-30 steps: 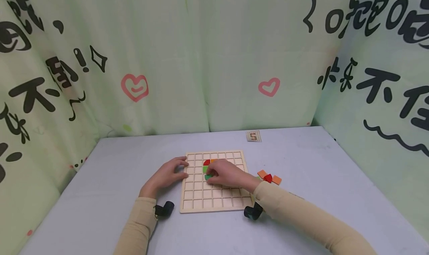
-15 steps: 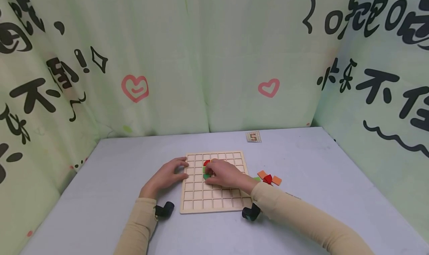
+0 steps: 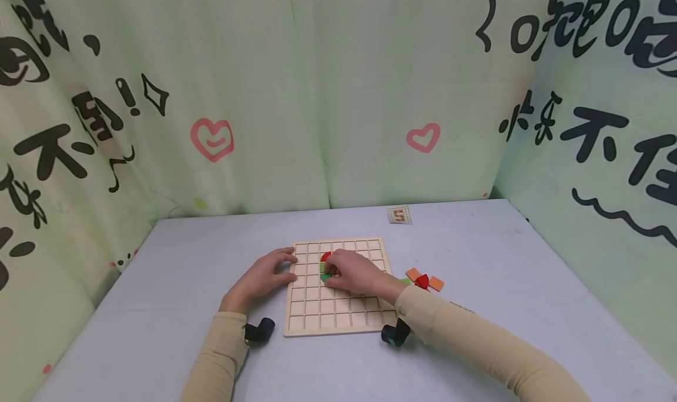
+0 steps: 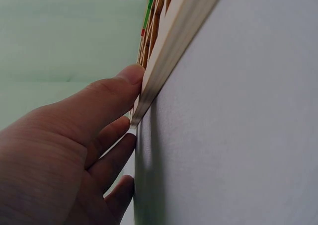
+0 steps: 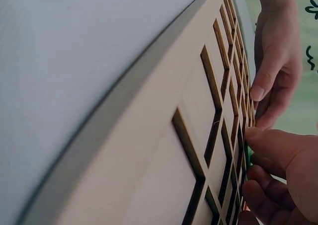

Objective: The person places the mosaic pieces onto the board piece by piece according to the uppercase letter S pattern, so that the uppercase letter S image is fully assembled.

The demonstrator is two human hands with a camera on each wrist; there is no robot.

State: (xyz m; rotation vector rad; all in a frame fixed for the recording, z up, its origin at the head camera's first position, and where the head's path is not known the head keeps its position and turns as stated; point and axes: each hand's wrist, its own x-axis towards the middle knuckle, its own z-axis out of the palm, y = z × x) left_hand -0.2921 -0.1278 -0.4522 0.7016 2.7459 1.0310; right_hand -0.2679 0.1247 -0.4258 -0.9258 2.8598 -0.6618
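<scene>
A wooden grid board (image 3: pixel 312 322) lies flat on the table. My left hand (image 3: pixel 268 271) rests against its left edge, the thumb (image 4: pixel 131 75) on the rim and the other fingers lower along the side. Over the board's middle, my right hand (image 3: pixel 355 271) has thumb and fingertips curled together at a small dark green tile (image 3: pixel 325 277). A bit of green shows between thumb and fingers in the right wrist view. Directly above that tile sit a light green tile (image 3: pixel 322 267) and a red tile with a rounded corner (image 3: pixel 325 255). The right hand hides the cells beneath it.
Right of the board lies a loose group of tiles: orange (image 3: pixel 436 284), red (image 3: pixel 422 281) and light green (image 3: pixel 405 281). A small patterned card (image 3: pixel 399 215) is near the table's back edge. Printed curtains (image 3: pixel 264 96) enclose the back and sides.
The right hand has shifted slightly left with the dark green tile, which now lines up under the light green one. The left hand stays at the board's edge.
</scene>
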